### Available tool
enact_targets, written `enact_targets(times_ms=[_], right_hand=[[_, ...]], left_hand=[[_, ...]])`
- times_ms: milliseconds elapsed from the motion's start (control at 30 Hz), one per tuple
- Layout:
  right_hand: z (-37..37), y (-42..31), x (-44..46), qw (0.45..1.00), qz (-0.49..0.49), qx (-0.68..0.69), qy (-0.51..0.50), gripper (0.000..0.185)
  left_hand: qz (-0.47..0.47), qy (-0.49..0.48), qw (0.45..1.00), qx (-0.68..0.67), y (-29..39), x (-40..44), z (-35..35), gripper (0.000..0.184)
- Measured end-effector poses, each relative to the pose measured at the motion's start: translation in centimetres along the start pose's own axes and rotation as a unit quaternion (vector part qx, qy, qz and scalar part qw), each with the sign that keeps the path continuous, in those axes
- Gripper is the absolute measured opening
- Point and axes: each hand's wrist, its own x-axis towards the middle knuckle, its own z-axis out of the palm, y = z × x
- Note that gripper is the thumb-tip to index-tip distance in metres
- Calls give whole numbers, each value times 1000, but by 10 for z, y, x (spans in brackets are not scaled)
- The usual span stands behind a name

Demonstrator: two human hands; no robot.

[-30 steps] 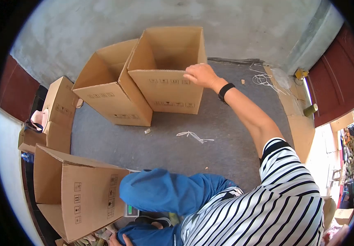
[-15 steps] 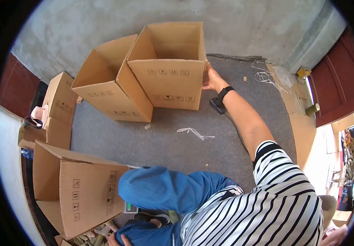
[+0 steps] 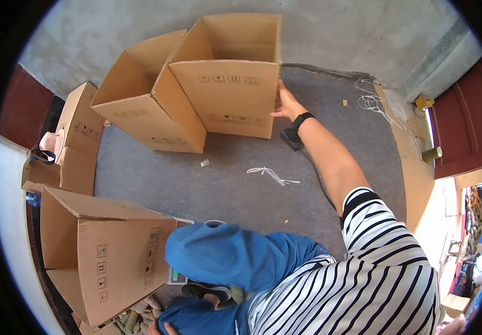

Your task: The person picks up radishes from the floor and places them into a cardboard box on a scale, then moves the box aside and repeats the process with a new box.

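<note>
My right hand [image 3: 287, 104] is pressed against the right side of an open-topped cardboard box [image 3: 235, 95] by the wall, fingers spread, not wrapped around it. This box stands upright and touches a second open box [image 3: 146, 114] on its left, which is turned at an angle. At the bottom edge, my left hand [image 3: 162, 328] rests on my knee in blue trousers, its visible fingers apart and the rest out of frame. A third cardboard box [image 3: 118, 262] lies on its side near that knee.
On the grey floor mat [image 3: 235, 195] lies a white tie strip [image 3: 271, 175]. A black device [image 3: 292, 139] with a cable is below my right wrist. Part of a scale [image 3: 177, 276] shows beside my leg. Stacked boxes [image 3: 79, 134] stand left; white cord [image 3: 372, 103] lies right.
The view has tilted slightly, so the boxes appear higher. My right hand stays at the right box's side, and the two boxes keep nearly the same arrangement.
</note>
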Motion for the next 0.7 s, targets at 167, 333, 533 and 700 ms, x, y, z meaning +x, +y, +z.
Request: enact_targets(times_ms=[167,333,533,700], right_hand=[[36,23,32,999,38,7,-34,87],[74,87,10,994,35,81,63,81],[130,173,-170,873,176,-224,-396,73],[149,178,-205,842,103,-133,-513,64]], left_hand=[[-44,-28,999,-9,0,-3,-8,37],[-14,22,998,52,-14,-17,4,42],[-12,34,999,8,-14,-20,3,38],[-34,22,999,-14,-48,-31,25,41]])
